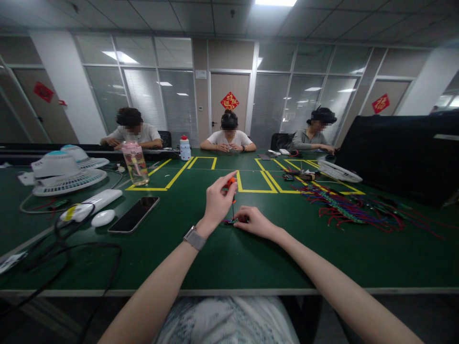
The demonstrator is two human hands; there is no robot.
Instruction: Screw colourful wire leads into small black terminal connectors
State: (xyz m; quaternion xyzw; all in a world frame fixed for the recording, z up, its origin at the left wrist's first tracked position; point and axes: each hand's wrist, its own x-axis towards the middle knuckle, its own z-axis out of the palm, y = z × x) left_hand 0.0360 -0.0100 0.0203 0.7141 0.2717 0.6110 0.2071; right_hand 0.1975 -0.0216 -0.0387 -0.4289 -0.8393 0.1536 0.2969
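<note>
My left hand [219, 200] is closed around the orange-and-black handle of a screwdriver [233, 208], held upright with its shaft pointing down. The screwdriver's tip meets a small green circuit board [229, 222] on the table. My right hand [255, 222] rests low on the table, its fingers closed on the right side of that board. Part of the board is covered by those fingers, and its details are too small to read.
Many circuit boards with red and blue wires [337, 203] lie at right, near a black monitor [398, 157] and white keyboard [340, 171]. At left are a phone [134, 215], mouse [103, 218], power strip [93, 204], bottle [135, 165] and fans [66, 173]. Three people sit opposite.
</note>
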